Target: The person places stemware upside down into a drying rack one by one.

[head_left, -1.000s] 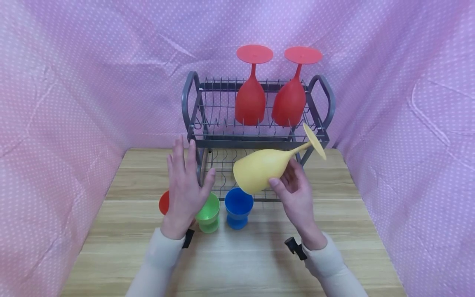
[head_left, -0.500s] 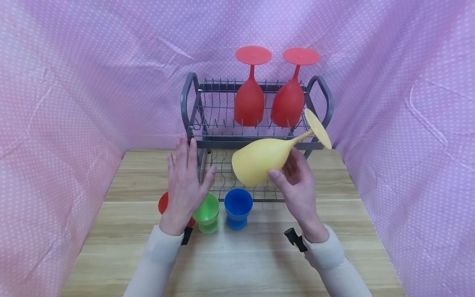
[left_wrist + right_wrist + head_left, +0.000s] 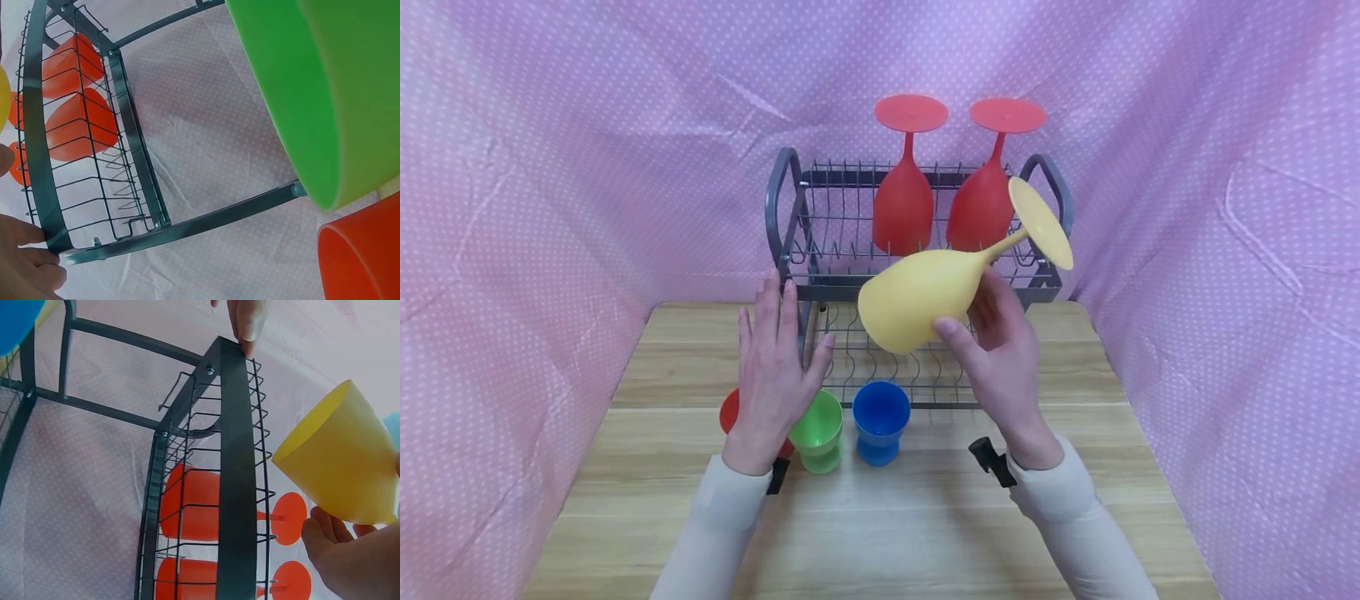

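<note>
A yellow plastic wine glass (image 3: 910, 300) is tilted in the air before the rack's upper tier, its foot up and to the right. My right hand (image 3: 1003, 367) holds its bowl from the right, thumb in front and fingers behind. In the right wrist view the glass (image 3: 340, 456) has its mouth towards the rack. My left hand (image 3: 769, 367), fingers extended, touches the front left corner of the dark two-tier dish rack (image 3: 835, 292); the left wrist view shows these fingers (image 3: 40, 272) at the frame. Two red wine glasses (image 3: 902, 217) stand upside down on the upper tier.
On the wooden table (image 3: 880, 533), in front of the rack, stand a green cup (image 3: 820, 433), a blue cup (image 3: 881, 417) and a red cup (image 3: 728, 411), partly hidden by my left hand. Pink dotted cloth (image 3: 625, 167) hangs behind and at both sides.
My right hand has raised the yellow glass from in front of the lower tier to the upper tier's front edge, its foot rising most. My left hand stays almost still at the rack corner.
</note>
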Demonstrator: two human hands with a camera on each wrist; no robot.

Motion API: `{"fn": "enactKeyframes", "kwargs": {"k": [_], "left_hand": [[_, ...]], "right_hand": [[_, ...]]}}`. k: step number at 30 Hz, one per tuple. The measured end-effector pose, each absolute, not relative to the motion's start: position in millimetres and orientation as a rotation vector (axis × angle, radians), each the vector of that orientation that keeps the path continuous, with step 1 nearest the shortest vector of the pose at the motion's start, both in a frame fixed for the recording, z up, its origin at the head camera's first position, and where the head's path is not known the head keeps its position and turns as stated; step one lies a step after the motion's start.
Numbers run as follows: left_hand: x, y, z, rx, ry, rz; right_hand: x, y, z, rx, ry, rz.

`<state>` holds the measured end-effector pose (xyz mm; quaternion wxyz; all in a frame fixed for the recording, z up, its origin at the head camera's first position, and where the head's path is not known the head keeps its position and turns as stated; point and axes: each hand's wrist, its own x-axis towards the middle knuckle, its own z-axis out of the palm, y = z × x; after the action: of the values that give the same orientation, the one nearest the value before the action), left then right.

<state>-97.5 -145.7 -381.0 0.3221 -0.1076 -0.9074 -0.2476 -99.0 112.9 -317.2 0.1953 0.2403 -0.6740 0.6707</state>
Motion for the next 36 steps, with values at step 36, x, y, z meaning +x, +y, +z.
{"fn": "enactKeyframes", "kwargs": {"k": [36], "left_hand": [[-100, -147, -381, -0.300, -2.349, -0.660]], "right_hand": [[-156, 67, -261, 0.787, -1.825, 1.678]]}}
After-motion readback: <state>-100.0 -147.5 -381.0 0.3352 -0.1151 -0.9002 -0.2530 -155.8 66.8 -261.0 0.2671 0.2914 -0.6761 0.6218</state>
